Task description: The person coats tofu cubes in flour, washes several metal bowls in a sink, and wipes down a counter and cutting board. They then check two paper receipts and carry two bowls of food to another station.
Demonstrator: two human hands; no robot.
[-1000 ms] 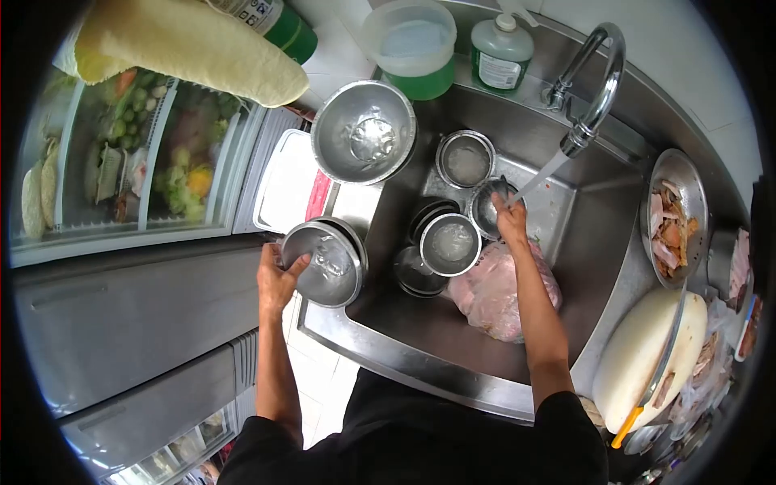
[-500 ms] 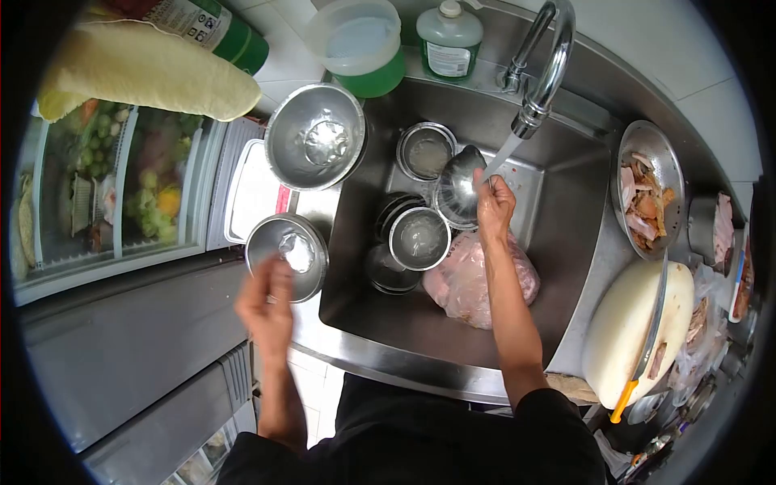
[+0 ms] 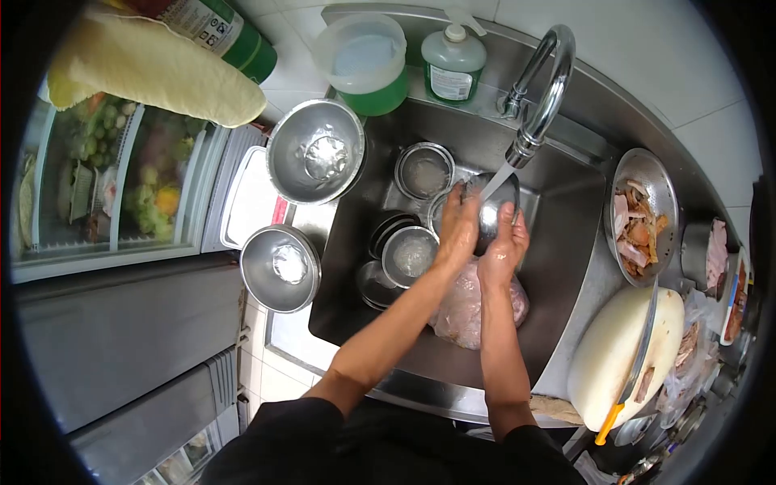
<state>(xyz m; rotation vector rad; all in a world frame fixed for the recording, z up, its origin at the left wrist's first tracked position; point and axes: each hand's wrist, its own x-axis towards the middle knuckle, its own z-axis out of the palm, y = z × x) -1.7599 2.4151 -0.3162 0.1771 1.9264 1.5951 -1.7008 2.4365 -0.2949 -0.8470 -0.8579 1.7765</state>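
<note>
Under the running tap (image 3: 525, 149), a metal bowl (image 3: 495, 214) is between my two hands over the sink. My right hand (image 3: 503, 249) is closed on the bowl's near right rim, thumb up. My left hand (image 3: 458, 230) grips its left side; some of its fingers are hidden behind the rim. Water falls into the bowl. Below my hands a bag of pink raw meat (image 3: 465, 311) lies in the sink. To the left, a small metal bowl with water (image 3: 410, 255) and another bowl (image 3: 424, 170) sit in the sink among several dark-looking bowls.
Two stacks of metal bowls, upper (image 3: 315, 153) and lower (image 3: 280, 271), stand on the left ledge. A tub of green liquid (image 3: 368, 77) and a soap pump bottle (image 3: 453, 65) stand behind. At right are a colander of scraps (image 3: 638, 222) and a knife (image 3: 638, 364) on a white board (image 3: 594, 352).
My left hand has moved right, from the lower bowl stack on the ledge to the bowl under the tap. My right hand and that bowl have shifted slightly right and down.
</note>
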